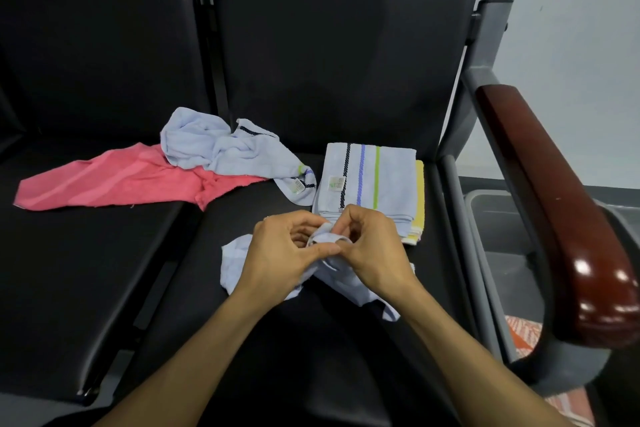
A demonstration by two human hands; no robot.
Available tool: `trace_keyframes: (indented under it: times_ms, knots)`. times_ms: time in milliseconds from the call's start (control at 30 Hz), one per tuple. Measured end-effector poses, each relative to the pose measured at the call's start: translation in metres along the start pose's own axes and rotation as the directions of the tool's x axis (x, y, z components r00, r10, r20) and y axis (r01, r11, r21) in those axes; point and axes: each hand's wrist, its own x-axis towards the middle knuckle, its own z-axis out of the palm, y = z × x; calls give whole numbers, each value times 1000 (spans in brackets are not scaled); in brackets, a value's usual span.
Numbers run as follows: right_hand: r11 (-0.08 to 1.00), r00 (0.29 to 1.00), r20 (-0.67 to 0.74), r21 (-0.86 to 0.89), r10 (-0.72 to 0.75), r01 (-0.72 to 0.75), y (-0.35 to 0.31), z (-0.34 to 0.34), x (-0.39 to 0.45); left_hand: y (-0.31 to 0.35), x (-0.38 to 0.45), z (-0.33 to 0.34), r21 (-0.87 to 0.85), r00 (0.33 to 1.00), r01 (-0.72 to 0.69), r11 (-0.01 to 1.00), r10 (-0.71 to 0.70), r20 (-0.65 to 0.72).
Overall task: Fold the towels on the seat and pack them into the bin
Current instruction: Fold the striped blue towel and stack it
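Observation:
A crumpled pale blue towel (349, 282) lies on the black seat (311, 340) in front of me. My left hand (280, 253) and my right hand (372, 246) meet over it, both pinching a bunched edge of its cloth. Just behind them sits a folded pale blue striped towel (372, 180) stacked on a folded yellow towel (419, 198). Farther left, another loose pale blue towel (221, 149) lies partly over a spread pink towel (114, 180). A grey bin (498, 218) stands on the floor to the right, beyond the seat's frame.
A wooden armrest (554, 204) on a grey metal frame (485, 45) rises between the seat and the bin. A second black seat (69, 253) adjoins on the left. Patterned orange cloth (523, 333) shows under the armrest.

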Motion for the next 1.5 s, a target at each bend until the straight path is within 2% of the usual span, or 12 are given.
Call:
trace_keyframes:
  times_ms: [133,267,400,467,600,667,800,933,1067,1200,1400,1500]
  knots:
    - [997,1000,17,82,12,-13,1,-2,-1,0,-1,-3,-47,995,5,999,0,101]
    - [996,999,42,87,-16,12,1,1,0,-5,-2,-4,-82,999,36,996,-34,26]
    - [991,985,172,133,-34,11,1,0,1,-11,1,-6,-207,982,132,969,-156,-104]
    - [998,981,186,29,-53,48,5,-4,1,-15,5,-9,-217,977,128,968,-161,-141]
    - [936,992,55,-328,-118,129,10,-5,-1,-13,7,-15,-179,979,88,980,-118,-169]
    - [941,988,38,-303,-149,154,10,-7,0,-13,9,-19,-158,976,70,985,-101,-193]
    - [976,967,217,-140,-134,166,11,-13,0,-18,12,-33,-170,963,55,984,-97,-251]
    - [940,970,147,-256,-192,225,12,-18,-3,-22,11,-44,-179,957,46,983,-95,-275]
    - [915,959,215,-320,-183,246,16,-35,-1,-24,13,-59,-224,930,52,973,-129,-345]
    - [856,974,112,-464,-199,228,16,-42,-3,-26,14,-66,-223,913,56,973,-141,-383]
    - [948,955,283,-268,-92,171,22,-60,-5,-31,16,-76,-210,884,68,975,-156,-440]
    - [837,980,150,-513,-130,189,26,-60,-6,-32,17,-77,-198,874,65,978,-152,-462]
